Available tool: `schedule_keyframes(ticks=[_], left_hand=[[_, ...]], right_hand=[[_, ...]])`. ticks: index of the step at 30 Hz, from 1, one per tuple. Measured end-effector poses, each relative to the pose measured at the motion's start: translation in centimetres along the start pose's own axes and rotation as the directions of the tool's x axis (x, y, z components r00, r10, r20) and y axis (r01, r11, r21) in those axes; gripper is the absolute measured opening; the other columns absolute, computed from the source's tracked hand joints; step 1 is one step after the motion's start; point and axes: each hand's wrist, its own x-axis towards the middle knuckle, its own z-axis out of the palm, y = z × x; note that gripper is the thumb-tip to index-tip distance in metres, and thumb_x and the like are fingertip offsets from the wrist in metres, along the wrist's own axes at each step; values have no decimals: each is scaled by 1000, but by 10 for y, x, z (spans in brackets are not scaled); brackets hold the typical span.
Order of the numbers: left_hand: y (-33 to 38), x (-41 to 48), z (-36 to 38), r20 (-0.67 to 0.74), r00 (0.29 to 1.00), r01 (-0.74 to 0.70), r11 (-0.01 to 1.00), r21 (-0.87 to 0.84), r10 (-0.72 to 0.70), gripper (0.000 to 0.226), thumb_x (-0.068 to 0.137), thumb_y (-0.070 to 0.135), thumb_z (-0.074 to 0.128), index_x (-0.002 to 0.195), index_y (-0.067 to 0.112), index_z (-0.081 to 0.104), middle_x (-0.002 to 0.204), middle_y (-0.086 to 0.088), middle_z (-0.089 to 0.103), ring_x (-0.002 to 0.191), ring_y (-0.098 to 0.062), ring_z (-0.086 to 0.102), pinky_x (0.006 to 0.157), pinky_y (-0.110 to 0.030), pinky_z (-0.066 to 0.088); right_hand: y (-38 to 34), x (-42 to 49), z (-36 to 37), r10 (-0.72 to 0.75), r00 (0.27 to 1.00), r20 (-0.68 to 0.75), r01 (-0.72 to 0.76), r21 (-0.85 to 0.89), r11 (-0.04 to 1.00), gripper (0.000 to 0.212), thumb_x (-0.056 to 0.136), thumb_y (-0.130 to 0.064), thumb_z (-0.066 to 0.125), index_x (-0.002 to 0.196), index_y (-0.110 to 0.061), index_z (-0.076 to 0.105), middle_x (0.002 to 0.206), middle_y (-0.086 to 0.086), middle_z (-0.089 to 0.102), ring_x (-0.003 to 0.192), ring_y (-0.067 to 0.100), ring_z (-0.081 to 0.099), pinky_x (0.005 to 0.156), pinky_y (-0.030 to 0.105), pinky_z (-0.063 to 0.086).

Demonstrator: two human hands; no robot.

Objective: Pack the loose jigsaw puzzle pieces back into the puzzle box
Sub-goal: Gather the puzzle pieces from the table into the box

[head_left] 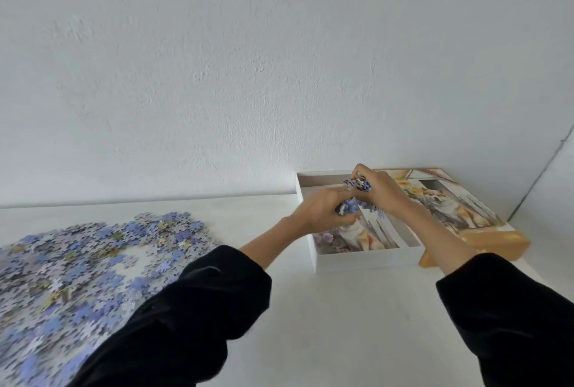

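Observation:
A big pile of loose blue, lilac and grey puzzle pieces (80, 265) covers the left of the white table. The open white puzzle box (366, 260) stands at the back right against the wall, with a dog picture sheet lying inside it. Both hands hover over the box. My left hand (323, 212) is closed around a clump of blue pieces. My right hand (377, 189), just behind and above it, grips another bunch of pieces. Black sleeves cover both forearms.
The box lid (466, 209), printed with a dog and flowers and with orange sides, lies to the right of the box, touching it. A white wall (279, 76) rises directly behind the table. Bare tabletop (341, 324) lies between pile and box.

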Motion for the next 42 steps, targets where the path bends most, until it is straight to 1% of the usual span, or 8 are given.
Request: schedule_keyframes(ticks=[5,9,13,16,30,36,40,42], left_hand=[[-17,22,26,139,989,51,997,50,-58,26,84,22,62,73,0,56,73,-7,60,62,-24,46,54,-23,26],[-29,28,40,170,980,101,994,53,-108,29,85,24,60,72,-1,57,68,-14,58,59,-22,45,58,-7,30],[-39,25,55,152,975,150,986,79,-160,28,86,29,59,77,3,58,77,-12,62,65,-20,51,62,-32,41],[-41,24,54,150,979,123,989,87,-135,30,88,32,59,96,3,61,99,-6,62,81,-16,52,66,-27,36],[-44,23,55,209,964,120,970,211,-164,29,90,33,55,108,10,59,106,-8,55,94,-22,52,70,-27,30],[-45,21,38,60,989,128,986,109,-135,22,91,28,55,104,12,63,104,-6,58,91,-20,56,70,-27,39],[-55,7,1,-58,993,108,992,58,-104,18,92,23,55,102,11,65,102,-4,62,87,-14,59,75,-30,50],[-65,-7,-23,-118,987,113,993,28,-109,15,91,19,56,100,11,65,99,-3,63,84,-12,60,76,-32,52]], right_hand=[[23,9,14,31,999,28,-30,-14,999,16,87,-18,60,92,-15,46,48,-4,34,44,7,31,69,5,18],[39,20,28,25,999,39,-23,-52,998,14,88,-27,58,96,-22,47,51,-6,37,43,7,31,52,26,29],[42,23,37,-12,997,79,19,-84,996,16,90,-25,57,104,-20,52,72,-13,54,59,-1,43,54,21,33],[53,21,47,-3,995,103,2,9,1000,18,86,-26,61,103,-27,55,105,-7,61,92,9,55,77,33,48],[57,18,45,78,997,3,-78,78,994,12,88,-22,59,94,-17,69,102,-5,67,98,12,57,82,26,42],[44,15,38,80,995,-57,-74,102,992,15,89,-22,58,100,-21,68,103,-7,67,98,10,56,85,28,43],[21,11,30,69,996,-51,-62,123,990,21,90,-16,57,109,-16,66,107,-9,64,95,2,53,77,4,37],[4,10,29,48,997,-67,-36,177,984,22,89,-13,57,110,-15,65,107,-8,63,97,4,54,82,7,39]])
